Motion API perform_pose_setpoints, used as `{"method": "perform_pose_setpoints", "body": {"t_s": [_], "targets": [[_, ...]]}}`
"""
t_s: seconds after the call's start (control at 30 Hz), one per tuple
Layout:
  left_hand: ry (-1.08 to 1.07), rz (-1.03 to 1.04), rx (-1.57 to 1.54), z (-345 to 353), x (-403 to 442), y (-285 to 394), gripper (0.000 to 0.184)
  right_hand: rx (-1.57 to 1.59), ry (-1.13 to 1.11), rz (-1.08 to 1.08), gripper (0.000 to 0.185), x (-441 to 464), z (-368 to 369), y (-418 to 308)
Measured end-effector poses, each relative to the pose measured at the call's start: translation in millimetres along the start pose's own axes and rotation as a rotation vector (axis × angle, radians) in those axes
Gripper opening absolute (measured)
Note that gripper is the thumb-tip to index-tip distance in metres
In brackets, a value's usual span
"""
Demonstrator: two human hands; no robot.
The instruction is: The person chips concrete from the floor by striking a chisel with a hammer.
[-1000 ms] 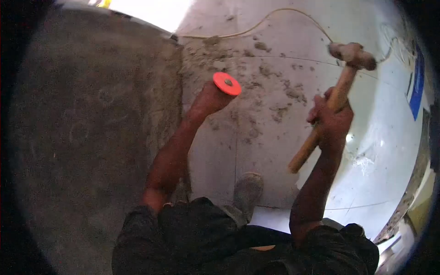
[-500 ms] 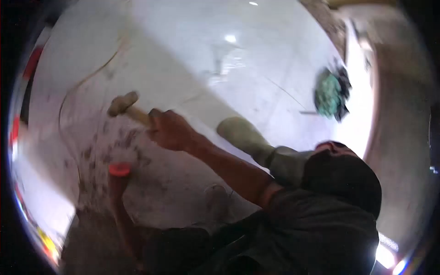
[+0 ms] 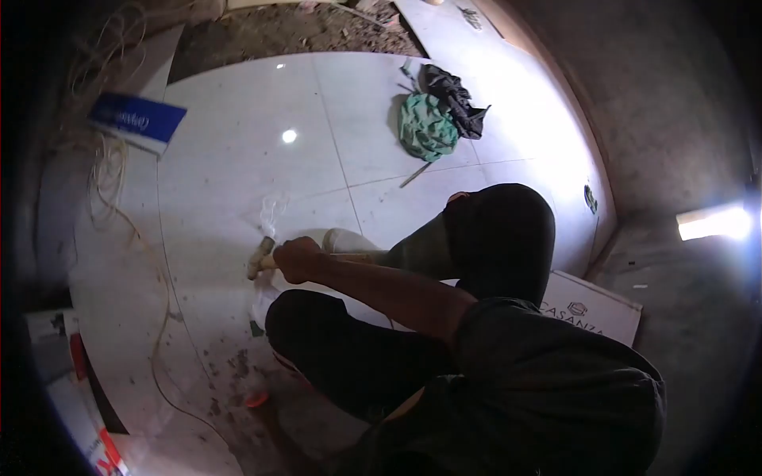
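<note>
My right hand (image 3: 298, 260) is closed around the handle of a mallet (image 3: 259, 259). Its dull tan head sticks out to the left, above the pale floor tiles (image 3: 230, 174) and close to my knee. Lower in the view, my left hand (image 3: 266, 414) is dark and partly hidden, low over the floor. A small red-orange object (image 3: 256, 399) shows at its fingers; its kind cannot be made out. Dark smudges (image 3: 238, 363) mark the tiles beside that hand.
A green and black cloth bundle (image 3: 429, 127) lies on the tiles. A blue box (image 3: 139, 119) stands at the upper left, near a loose cable (image 3: 163, 317). Bare soil (image 3: 278, 36) borders the tiles. A white carton (image 3: 595, 305) sits behind my leg.
The view has swung, bringing the soil and blue box into sight. My right hand keeps the mallet, now nearer my knees. The red-orange object remains at my left hand.
</note>
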State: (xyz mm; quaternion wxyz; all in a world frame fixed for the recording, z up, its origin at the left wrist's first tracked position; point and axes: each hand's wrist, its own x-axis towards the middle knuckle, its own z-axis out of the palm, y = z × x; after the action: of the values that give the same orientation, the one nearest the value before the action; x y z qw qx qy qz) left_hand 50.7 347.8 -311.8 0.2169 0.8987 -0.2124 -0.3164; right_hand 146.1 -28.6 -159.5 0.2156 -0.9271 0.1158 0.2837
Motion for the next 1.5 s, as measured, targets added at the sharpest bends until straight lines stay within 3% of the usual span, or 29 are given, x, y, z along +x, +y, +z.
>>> {"method": "perform_pose_setpoints", "body": {"t_s": [0.17, 0.27, 0.5, 0.8, 0.93, 1.17, 1.23, 1.37, 1.5], "targets": [[-0.021, 0.006, 0.08, -9.1, 21.5, 8.3, 0.015, -0.138, -0.051, 0.076, 0.025, 18.4, 2.0, 59.9], [-0.018, 0.009, 0.114, -11.3, 30.9, 6.5, 0.015, -0.199, 0.027, 0.112, 0.024, 20.5, 4.2, 82.9], [0.0, 0.033, 0.164, -8.9, 55.5, 2.3, 0.015, -0.135, 0.098, 0.138, 0.024, 30.3, 9.6, 118.2], [0.04, 0.003, 0.218, -6.9, 57.2, 0.7, 0.014, -0.033, 0.05, 0.16, 0.022, 35.6, -7.7, 122.2], [0.054, -0.025, 0.236, -8.3, 57.7, 5.3, 0.014, -0.065, -0.058, 0.135, 0.024, 46.4, -16.0, 122.9], [0.112, -0.08, 0.258, -10.3, 53.5, 15.2, 0.014, -0.155, -0.039, 0.064, 0.024, 71.8, -13.1, 129.1], [0.124, -0.099, 0.26, -8.3, 47.5, 15.0, 0.014, -0.19, -0.068, -0.095, 0.024, 68.7, -25.9, 128.1], [0.143, -0.143, 0.274, -6.8, 37.6, 20.4, 0.014, -0.284, -0.231, -0.13, 0.024, 90.1, -29.8, 128.1], [0.164, -0.195, 0.285, 0.5, 29.4, 24.3, 0.014, -0.666, -0.464, -0.126, 0.028, 200.2, 50.3, 144.2]]}}
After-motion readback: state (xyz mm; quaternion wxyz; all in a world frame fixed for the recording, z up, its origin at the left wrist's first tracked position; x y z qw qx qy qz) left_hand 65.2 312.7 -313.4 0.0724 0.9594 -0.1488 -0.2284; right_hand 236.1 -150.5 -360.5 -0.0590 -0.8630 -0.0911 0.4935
